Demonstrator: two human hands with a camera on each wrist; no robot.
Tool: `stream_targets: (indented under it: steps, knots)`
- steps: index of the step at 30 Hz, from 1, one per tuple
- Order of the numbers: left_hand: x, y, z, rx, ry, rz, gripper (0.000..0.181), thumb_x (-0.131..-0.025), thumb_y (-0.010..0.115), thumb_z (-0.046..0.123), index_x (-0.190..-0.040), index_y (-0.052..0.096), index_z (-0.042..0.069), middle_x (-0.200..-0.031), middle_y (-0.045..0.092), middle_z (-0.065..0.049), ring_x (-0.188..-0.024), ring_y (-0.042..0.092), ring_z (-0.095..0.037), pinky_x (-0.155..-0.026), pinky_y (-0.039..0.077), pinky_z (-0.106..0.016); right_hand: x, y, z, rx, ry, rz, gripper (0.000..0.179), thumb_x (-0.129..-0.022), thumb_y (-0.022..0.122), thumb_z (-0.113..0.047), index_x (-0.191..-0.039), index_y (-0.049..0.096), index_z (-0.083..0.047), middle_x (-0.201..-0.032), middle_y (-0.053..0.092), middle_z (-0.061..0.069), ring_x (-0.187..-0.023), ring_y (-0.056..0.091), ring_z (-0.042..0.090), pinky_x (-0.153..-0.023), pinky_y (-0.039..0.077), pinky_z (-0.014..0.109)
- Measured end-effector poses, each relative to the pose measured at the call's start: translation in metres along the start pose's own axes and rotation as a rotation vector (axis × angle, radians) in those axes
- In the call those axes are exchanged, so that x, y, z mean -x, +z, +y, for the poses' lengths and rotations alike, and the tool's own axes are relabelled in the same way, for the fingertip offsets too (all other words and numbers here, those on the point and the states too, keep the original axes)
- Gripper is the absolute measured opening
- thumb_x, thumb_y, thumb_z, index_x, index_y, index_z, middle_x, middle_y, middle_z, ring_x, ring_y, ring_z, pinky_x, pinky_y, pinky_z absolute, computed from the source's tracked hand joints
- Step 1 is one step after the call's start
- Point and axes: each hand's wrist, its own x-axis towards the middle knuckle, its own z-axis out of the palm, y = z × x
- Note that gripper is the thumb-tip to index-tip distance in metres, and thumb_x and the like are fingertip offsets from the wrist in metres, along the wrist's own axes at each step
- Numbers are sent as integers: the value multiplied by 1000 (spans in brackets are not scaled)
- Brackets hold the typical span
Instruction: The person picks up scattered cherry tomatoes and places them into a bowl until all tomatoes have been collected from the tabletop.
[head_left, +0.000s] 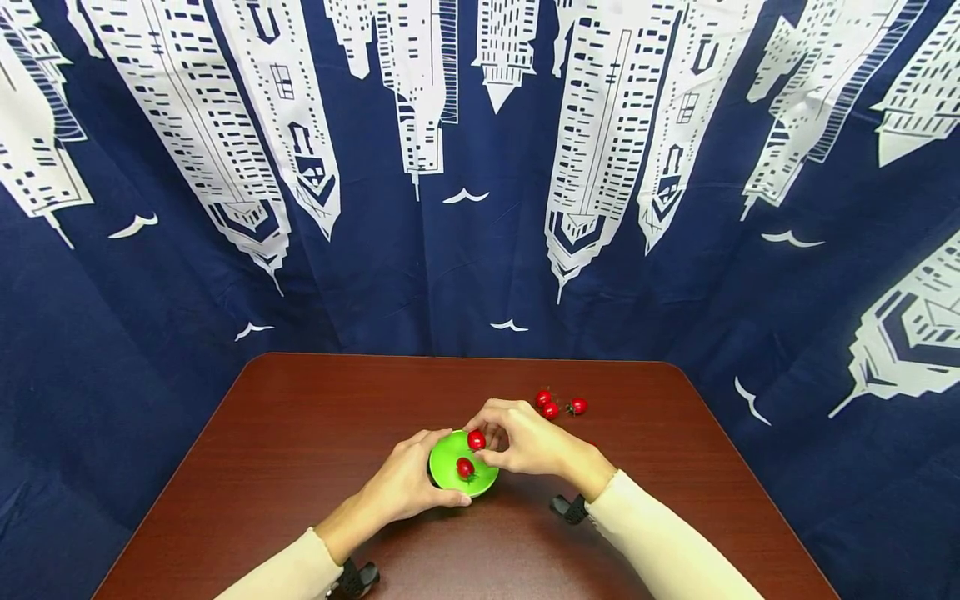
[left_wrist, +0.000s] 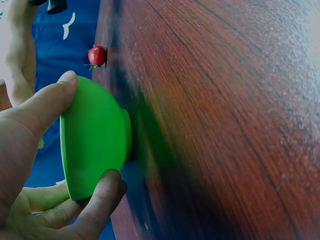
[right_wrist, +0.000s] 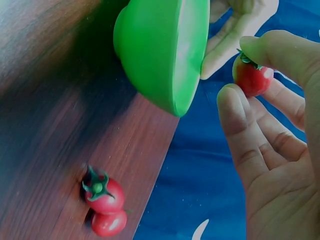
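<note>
My left hand [head_left: 408,479] grips a green bowl [left_wrist: 95,135] by its side, thumb at the near rim and fingers round the far side. Inside the bowl lies one red cherry tomato [head_left: 465,468] with a green stem. Over the bowl's right rim, my right hand [head_left: 528,437] pinches another cherry tomato [right_wrist: 252,79] between thumb and fingers. That tomato's leafy green top shows in the right wrist view, where it is held above the bowl's rim.
To the right on the brown wooden table [head_left: 337,417] lie several more cherry tomatoes [head_left: 577,406], two of them close together. A bit of red shows just behind my right wrist. Beyond the table's far edge hangs a dark blue cloth [head_left: 465,267] printed with white buildings.
</note>
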Motion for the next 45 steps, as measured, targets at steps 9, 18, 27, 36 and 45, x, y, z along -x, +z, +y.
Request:
stream_targets:
  steps: [9, 18, 27, 36, 45]
  knots:
    - [1, 1, -1, 19, -7, -8, 104, -76, 110, 47, -158, 65, 1, -149, 76, -15, -128, 75, -31, -108, 66, -51, -11, 9, -3, -7, -4, -61, 31, -98, 91, -11, -127, 83, -4, -110, 79, 2, -88, 78, 10, -82, 68, 23]
    - [0, 0, -1, 15, -14, -19, 102, -78, 109, 49, -158, 66, 4, -146, 76, -12, -125, 75, -26, -105, 68, -46, -19, 13, -5, 22, -13, -116, 32, -97, 91, -11, -128, 83, -5, -114, 80, 2, -89, 77, 7, -83, 65, 16]
    - [0, -2, -1, 22, -2, -12, 99, -77, 110, 49, -155, 67, 4, -144, 76, -9, -127, 76, -28, -108, 68, -47, -25, 19, -7, 66, -43, -141, 34, -96, 92, -13, -129, 84, -7, -117, 81, 1, -91, 76, 6, -87, 70, 27]
    - [0, -1, 0, 16, 6, -7, 96, -77, 110, 50, -152, 69, 7, -142, 77, -7, -122, 76, -22, -104, 68, -41, -23, 22, -5, 138, -44, -132, 39, -97, 94, -22, -134, 84, -14, -125, 83, 1, -104, 79, 13, -94, 65, 22]
    - [0, -2, 0, 26, -10, -9, 99, -76, 110, 49, -155, 68, 7, -145, 77, -10, -123, 76, -23, -104, 68, -43, -21, 20, -4, 116, 6, -127, 40, -100, 91, -24, -138, 84, -17, -129, 83, 0, -111, 81, 18, -99, 68, 31]
